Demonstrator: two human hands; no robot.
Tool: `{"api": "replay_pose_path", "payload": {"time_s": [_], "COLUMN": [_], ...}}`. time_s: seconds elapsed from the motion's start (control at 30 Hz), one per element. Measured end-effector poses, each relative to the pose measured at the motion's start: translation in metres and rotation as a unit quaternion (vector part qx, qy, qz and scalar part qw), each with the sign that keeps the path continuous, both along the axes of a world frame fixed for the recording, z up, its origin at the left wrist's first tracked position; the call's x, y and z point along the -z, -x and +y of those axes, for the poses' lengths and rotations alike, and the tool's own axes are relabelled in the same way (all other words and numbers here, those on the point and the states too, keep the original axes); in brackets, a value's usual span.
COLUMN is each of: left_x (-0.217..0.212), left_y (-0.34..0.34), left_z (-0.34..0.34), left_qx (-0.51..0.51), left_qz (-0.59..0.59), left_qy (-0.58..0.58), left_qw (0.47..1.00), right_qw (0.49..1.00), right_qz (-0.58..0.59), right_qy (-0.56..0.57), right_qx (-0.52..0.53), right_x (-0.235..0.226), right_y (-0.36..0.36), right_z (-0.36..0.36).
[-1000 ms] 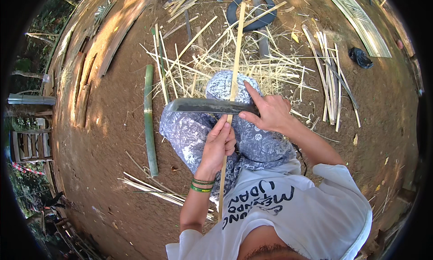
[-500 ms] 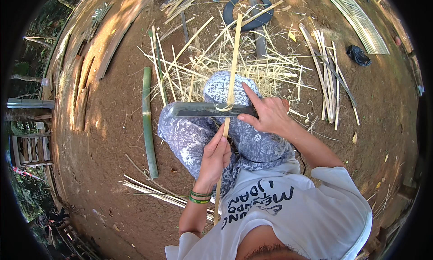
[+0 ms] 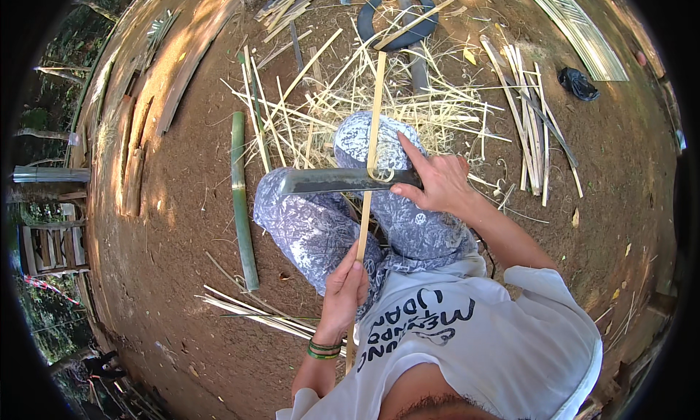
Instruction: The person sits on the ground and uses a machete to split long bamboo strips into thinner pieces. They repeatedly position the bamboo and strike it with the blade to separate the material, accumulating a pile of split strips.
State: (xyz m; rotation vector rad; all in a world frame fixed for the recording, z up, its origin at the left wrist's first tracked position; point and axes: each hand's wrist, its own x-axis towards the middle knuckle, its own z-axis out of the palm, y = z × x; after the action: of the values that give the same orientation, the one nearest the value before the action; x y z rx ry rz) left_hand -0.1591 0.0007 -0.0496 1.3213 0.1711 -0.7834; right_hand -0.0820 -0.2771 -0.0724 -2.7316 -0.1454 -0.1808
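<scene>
A long pale bamboo strip (image 3: 375, 121) runs lengthwise over my raised knees, its near end passing along my shirt. My left hand (image 3: 346, 283) pinches it on the near side of the blade. My right hand (image 3: 443, 183) grips a broad dark machete (image 3: 328, 181) near its handle, which the hand mostly hides; the index finger points away along my knee. The blade lies crosswise over the strip, its squared tip above my left knee. A thin curled shaving (image 3: 382, 175) sits where blade and strip cross.
Pale shavings and slivers (image 3: 430, 92) heap beyond my knees. A green bamboo pole (image 3: 240, 201) lies at my left, with split strips (image 3: 255, 314) nearer. More strips (image 3: 532, 128) and a black plastic bag (image 3: 579, 84) lie right. A black ring-shaped object (image 3: 370, 26) is far ahead.
My left hand has drawn the bamboo strip toward me, so its far end is nearer. The machete has shifted slightly right, staying across the strip in my right hand.
</scene>
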Motion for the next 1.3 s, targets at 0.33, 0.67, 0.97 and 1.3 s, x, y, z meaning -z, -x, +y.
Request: {"api": "replay_pose_path", "payload": {"time_s": [0.33, 0.67, 0.97, 1.3], "left_x": [0.002, 0.035, 0.017, 0.014], "left_y": [0.032, 0.139, 0.027, -0.099], "left_z": [0.028, 0.082, 0.012, -0.072], "left_qx": [0.006, -0.029, 0.010, -0.086], "left_qz": [-0.034, 0.063, 0.032, -0.006], "left_qy": [0.003, -0.063, 0.086, 0.196], "left_qw": [0.999, 0.996, 0.996, 0.977], "right_qw": [0.999, 0.960, 0.925, 0.988], "right_qz": [0.007, 0.000, -0.068, -0.106], "right_qy": [0.044, -0.161, -0.333, -0.093], "right_qx": [-0.007, 0.231, 0.171, -0.065], "right_x": [0.004, 0.075, 0.025, -0.003], "right_y": [0.006, -0.033, 0.020, 0.026], "right_z": [0.000, -0.078, -0.078, -0.009]}}
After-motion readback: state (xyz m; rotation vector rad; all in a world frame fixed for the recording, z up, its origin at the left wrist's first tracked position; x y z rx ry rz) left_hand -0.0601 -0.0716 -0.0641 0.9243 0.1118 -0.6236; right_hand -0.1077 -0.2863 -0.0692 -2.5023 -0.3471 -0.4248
